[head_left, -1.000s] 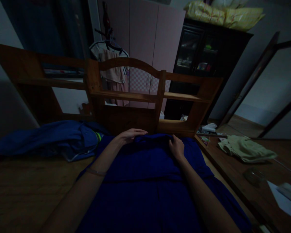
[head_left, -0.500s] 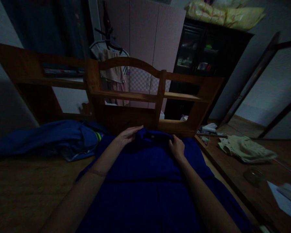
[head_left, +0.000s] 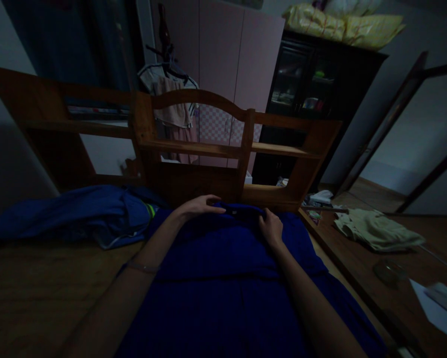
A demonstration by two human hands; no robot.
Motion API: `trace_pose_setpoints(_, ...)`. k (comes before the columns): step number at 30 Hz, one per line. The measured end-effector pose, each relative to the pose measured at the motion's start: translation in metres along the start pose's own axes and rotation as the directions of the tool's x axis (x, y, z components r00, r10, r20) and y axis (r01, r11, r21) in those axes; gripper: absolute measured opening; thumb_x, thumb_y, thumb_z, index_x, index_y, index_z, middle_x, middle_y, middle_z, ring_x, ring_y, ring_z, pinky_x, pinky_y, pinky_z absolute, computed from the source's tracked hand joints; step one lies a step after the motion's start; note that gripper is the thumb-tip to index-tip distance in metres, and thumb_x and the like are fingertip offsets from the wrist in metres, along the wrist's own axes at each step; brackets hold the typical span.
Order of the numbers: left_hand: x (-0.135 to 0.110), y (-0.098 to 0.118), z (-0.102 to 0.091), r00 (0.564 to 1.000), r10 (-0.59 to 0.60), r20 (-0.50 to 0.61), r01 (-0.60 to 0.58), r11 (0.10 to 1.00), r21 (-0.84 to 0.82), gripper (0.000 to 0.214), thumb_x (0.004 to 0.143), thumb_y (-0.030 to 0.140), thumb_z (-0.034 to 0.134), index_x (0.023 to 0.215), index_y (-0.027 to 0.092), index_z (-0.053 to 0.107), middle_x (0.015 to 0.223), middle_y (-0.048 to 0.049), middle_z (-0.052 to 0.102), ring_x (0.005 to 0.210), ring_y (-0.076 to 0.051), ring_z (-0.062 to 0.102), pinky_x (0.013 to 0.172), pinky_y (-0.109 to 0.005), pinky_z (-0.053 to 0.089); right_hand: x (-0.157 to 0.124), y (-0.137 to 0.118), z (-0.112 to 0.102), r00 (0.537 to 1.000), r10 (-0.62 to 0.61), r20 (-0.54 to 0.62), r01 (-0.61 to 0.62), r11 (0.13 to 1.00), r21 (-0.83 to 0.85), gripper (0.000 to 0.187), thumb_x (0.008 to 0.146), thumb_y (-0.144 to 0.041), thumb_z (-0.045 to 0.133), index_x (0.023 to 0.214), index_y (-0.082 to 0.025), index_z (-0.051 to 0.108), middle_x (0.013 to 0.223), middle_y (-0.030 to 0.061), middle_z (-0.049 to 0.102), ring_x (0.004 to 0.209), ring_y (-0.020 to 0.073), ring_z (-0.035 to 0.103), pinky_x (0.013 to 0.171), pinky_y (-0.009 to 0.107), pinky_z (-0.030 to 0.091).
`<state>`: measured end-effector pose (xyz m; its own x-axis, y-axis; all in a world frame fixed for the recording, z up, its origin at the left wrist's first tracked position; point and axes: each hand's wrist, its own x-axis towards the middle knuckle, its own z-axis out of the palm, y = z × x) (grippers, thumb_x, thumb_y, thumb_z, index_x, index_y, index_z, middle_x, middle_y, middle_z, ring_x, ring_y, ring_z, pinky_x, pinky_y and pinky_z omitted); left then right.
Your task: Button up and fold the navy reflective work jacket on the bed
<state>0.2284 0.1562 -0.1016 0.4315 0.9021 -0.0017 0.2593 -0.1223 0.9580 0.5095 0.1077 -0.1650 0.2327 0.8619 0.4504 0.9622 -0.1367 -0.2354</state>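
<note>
A dark blue garment with a collar, like a shirt [head_left: 223, 253], lies spread out before me, its collar end toward the wooden headboard. A small pale label [head_left: 234, 212] shows inside the neck opening. My left hand [head_left: 201, 205] is at the left side of the collar, the cloth edge between thumb and fingers in a loose pinch. Opposite it, my right hand [head_left: 272, 227] is closed on the right side of the collar, fingertips curled out of sight. The lower part of the garment runs out of view beneath my forearms.
A wooden headboard [head_left: 195, 146] with shelves stands just beyond the garment. To the left lies a crumpled blue garment [head_left: 96, 211]. At right, a lower wooden surface holds folded pale cloth [head_left: 376, 228], a glass vessel [head_left: 390, 271] and white paper [head_left: 438, 308]. The room is dim.
My left hand has shifted slightly, its thumb now reaching over the collar edge, and the raised left collar part sits lower. My right hand has kept its place.
</note>
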Motion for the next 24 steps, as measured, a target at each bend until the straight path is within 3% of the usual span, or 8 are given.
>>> trace_pose_setpoints(2,0.0,0.001,0.009,0.988,0.068,-0.141,-0.031,0.967,0.251,0.064,0.05,0.038,0.084,0.108,0.02,0.065,0.106,-0.0101,0.061,0.103,-0.028,0.055,0.087,-0.032,0.041,0.0,0.0,0.0,1.0,-0.001,-0.001,0.001,1.0,0.0,0.022,0.092,-0.031,0.043,0.104,-0.02,0.058,0.1,0.0065,0.066,0.091,0.0186,0.062,0.067,0.024,0.036)
trace_pose_setpoints(5,-0.004,0.007,0.025,0.91,0.284,-0.301,-0.056,0.804,0.591,0.05,0.057,0.036,0.079,0.101,0.019,0.065,0.109,-0.0116,0.052,0.107,-0.033,0.048,0.091,-0.038,0.038,0.0,0.0,0.001,1.0,-0.004,-0.008,0.004,1.0,0.0,0.022,0.092,-0.031,0.043,0.105,-0.02,0.057,0.1,0.0062,0.066,0.091,0.0187,0.061,0.067,0.024,0.036)
trace_pose_setpoints(7,-0.009,0.011,0.035,0.867,0.397,-0.302,-0.062,0.687,0.724,0.031,0.067,0.028,0.07,0.095,0.019,0.064,0.11,-0.0113,0.049,0.107,-0.031,0.047,0.091,-0.038,0.038,0.0,0.0,0.001,1.0,-0.006,-0.013,0.006,1.0,-0.001,0.022,0.093,-0.032,0.042,0.105,-0.02,0.057,0.098,0.0062,0.066,0.09,0.0187,0.061,0.067,0.024,0.036)
trace_pose_setpoints(10,-0.017,0.017,0.043,0.877,0.39,-0.281,-0.011,0.601,0.8,0.022,0.075,0.023,0.06,0.097,0.019,0.062,0.112,-0.0119,0.049,0.098,-0.027,0.054,0.084,-0.036,0.042,0.0,0.0,0.0,1.0,-0.011,-0.023,0.011,1.0,0.0,0.023,0.093,-0.032,0.041,0.105,-0.02,0.056,0.098,0.0064,0.064,0.089,0.0183,0.061,0.068,0.024,0.037)
trace_pose_setpoints(14,-0.019,0.02,0.043,0.913,0.284,-0.292,0.062,0.612,0.788,0.026,0.078,0.023,0.055,0.103,0.019,0.062,0.108,-0.0127,0.058,0.093,-0.028,0.059,0.082,-0.037,0.043,0.0,0.001,-0.003,0.999,-0.015,-0.046,0.015,1.0,-0.009,0.027,0.093,-0.038,0.041,0.106,-0.019,0.056,0.105,0.0088,0.058,0.092,0.0199,0.059,0.069,0.025,0.039)
trace_pose_setpoints(17,-0.015,0.019,0.038,0.924,0.25,-0.29,0.06,0.653,0.755,0.026,0.079,0.021,0.05,0.1,0.02,0.065,0.087,-0.0083,0.067,0.085,-0.024,0.064,0.082,-0.035,0.045,0.001,0.005,-0.005,0.998,0.018,-0.06,-0.017,1.0,0.014,0.034,0.088,-0.045,0.046,0.104,-0.017,0.057,0.109,0.0127,0.054,0.097,0.0256,0.058,0.071,0.03,0.041)
trace_pose_setpoints(19,-0.011,0.017,0.035,0.935,0.217,-0.281,0.055,0.694,0.718,0.027,0.08,0.022,0.048,0.101,0.021,0.066,0.07,-0.004,0.068,0.069,-0.02,0.066,0.076,-0.031,0.047,0.002,0.008,-0.005,0.993,0.097,-0.067,-0.086,0.984,0.154,0.038,0.081,-0.048,0.054,0.101,-0.016,0.059,0.113,0.0158,0.052,0.102,0.0312,0.056,0.078,0.037,0.042)
trace_pose_setpoints(24,0.002,0.009,0.032,0.953,0.155,-0.26,0.03,0.808,0.589,0.032,0.083,0.024,0.044,0.105,0.021,0.066,0.05,0.0014,0.065,0.048,-0.015,0.063,0.058,-0.024,0.05,0.01,0.015,0.001,0.965,0.262,0.016,-0.202,0.703,0.682,0.033,0.069,-0.041,0.065,0.092,-0.017,0.064,0.114,0.015,0.056,0.112,0.0351,0.051,0.093,0.044,0.04)
